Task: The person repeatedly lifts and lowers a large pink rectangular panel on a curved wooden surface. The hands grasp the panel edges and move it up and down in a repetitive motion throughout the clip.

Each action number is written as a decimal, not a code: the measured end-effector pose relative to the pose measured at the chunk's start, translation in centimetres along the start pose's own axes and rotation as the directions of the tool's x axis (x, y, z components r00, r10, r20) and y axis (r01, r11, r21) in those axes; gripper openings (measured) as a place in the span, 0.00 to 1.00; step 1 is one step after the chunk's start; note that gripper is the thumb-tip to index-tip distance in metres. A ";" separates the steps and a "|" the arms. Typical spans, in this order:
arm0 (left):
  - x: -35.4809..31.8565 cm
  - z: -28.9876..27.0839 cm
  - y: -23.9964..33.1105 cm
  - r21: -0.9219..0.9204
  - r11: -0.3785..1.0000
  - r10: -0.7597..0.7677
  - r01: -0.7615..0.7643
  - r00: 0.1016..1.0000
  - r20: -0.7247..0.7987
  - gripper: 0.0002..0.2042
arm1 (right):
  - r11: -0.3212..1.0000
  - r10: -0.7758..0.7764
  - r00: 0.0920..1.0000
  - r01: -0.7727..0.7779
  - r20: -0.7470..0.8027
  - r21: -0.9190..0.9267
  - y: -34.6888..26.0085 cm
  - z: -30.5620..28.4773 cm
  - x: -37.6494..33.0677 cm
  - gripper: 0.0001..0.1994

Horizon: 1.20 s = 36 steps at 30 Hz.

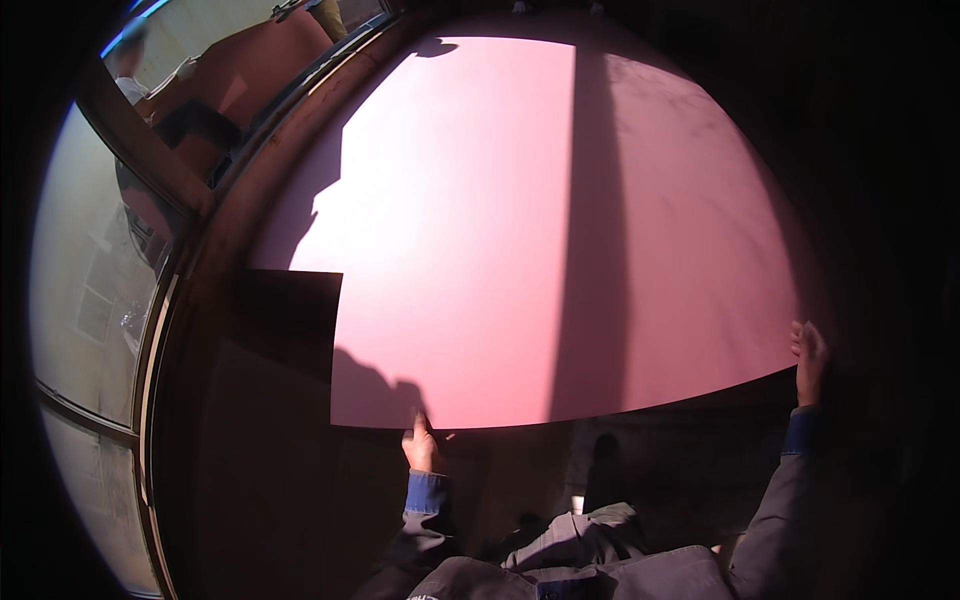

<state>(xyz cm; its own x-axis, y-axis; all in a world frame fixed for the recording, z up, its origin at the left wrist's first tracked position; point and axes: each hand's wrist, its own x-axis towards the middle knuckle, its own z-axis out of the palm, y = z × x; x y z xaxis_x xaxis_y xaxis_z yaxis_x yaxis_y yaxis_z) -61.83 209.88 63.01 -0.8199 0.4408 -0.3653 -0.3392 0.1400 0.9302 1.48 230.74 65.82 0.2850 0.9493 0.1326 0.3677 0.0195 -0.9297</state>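
Two bare hands at the pink sheet (470,250), and what a spread of pink it is, wide, flat and filling the middle of the view, right in front of the wearer! Left hand (421,443) is on the sheet's near edge, close to its near left corner, pinching it: one digit lies over the top, the others tucked low where they can't be made out. Over to the right hand (810,352), at the sheet's near right corner, fingers folded in around the edge, the thumb's place impossible to tell. Grey sleeves with blue cuffs (427,492) run up to both hands, and grey clothing (590,575) shows just this side of the sheet. Look at that light! Blazing white on the sheet's left half, then a dark band of shadow from far edge to near, then softer pink to the right. On the sheet's left side, the outline steps inward in a square corner. Beyond that side, well apart, stand glass panes (95,270) in a frame (147,430), and past the sheet's far left there's another person (130,80), reflected or behind glass, I can't tell.
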 end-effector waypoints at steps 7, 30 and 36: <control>11.0 4.6 6.4 0.177 0.982 -0.077 0.068 0.996 0.042 0.20 | 0.919 0.376 0.927 -0.376 -0.023 -0.116 19.3 -20.8 12.8 0.32; 28.0 8.6 10.1 0.518 0.835 0.360 -0.185 0.896 -0.261 0.41 | 0.941 0.287 0.918 -0.216 0.274 -0.262 6.3 3.5 -2.9 0.31; 39.8 7.5 14.2 0.517 0.829 0.404 -0.212 0.867 -0.291 0.39 | 0.865 0.365 0.911 -0.256 0.191 -0.432 -0.3 16.4 -3.9 0.31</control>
<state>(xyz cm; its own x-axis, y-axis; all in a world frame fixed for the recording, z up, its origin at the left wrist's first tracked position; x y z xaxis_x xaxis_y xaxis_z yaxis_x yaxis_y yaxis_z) -95.80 236.01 61.98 -0.9824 0.1803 0.0487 0.1312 0.4811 0.8668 -14.25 232.15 59.90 0.2243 0.9322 -0.2841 0.6275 -0.3612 -0.6897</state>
